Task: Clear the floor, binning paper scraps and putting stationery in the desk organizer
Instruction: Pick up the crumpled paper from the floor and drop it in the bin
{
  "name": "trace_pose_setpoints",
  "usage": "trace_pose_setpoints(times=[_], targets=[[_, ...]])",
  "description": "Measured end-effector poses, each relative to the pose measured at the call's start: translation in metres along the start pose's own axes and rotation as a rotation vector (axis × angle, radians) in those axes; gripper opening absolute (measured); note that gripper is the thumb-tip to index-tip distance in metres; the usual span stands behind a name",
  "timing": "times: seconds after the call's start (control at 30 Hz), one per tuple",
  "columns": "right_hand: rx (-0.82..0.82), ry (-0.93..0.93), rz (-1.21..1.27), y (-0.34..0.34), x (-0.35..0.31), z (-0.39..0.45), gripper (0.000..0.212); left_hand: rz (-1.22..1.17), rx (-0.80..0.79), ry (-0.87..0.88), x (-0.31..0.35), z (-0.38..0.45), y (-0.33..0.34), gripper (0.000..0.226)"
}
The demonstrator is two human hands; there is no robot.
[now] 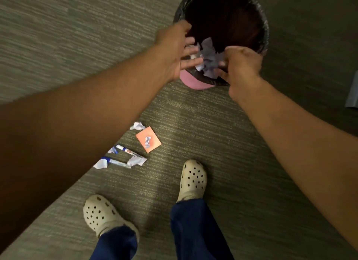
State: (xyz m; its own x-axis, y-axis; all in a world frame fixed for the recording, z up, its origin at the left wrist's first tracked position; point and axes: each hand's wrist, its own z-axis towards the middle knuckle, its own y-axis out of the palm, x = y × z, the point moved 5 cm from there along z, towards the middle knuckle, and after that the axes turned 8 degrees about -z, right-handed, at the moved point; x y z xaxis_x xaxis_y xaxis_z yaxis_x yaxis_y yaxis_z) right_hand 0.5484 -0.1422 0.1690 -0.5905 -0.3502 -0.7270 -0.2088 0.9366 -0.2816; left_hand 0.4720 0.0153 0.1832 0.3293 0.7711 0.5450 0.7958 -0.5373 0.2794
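Observation:
Both my hands reach over the near rim of a pink bin (190, 81) lined with a black bag. White paper scraps (208, 57) sit between them above the opening. My left hand (174, 50) has its fingers spread beside the scraps. My right hand (240, 66) is curled around the scraps from the right. On the carpet below lie more crumpled scraps (137, 126), an orange sticky note (148, 139) with a scrap on it, and two blue-capped markers (127, 150) (117, 162).
My two feet in cream clogs (192, 179) (99, 213) stand on the grey-green carpet just right of and below the litter. A grey object (353, 93) pokes in at the right edge.

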Motion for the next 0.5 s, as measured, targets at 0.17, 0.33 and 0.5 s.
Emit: trace_pose_setpoints(times=[0.17,0.33,0.5], targets=[[-0.242,-0.379,-0.299,0.052,0.051,-0.067,0.020,0.014,0.144,0.153,0.002,-0.015,-0.131,0.009],[-0.436,-0.509,-0.685,0.117,0.152,-0.094,0.017,0.346,0.486,0.135,-0.049,-0.021,-0.308,0.017],[-0.614,-0.703,-1.064,0.185,0.241,-0.087,0.026,0.638,0.651,0.058,-0.122,-0.007,-0.434,0.023]])
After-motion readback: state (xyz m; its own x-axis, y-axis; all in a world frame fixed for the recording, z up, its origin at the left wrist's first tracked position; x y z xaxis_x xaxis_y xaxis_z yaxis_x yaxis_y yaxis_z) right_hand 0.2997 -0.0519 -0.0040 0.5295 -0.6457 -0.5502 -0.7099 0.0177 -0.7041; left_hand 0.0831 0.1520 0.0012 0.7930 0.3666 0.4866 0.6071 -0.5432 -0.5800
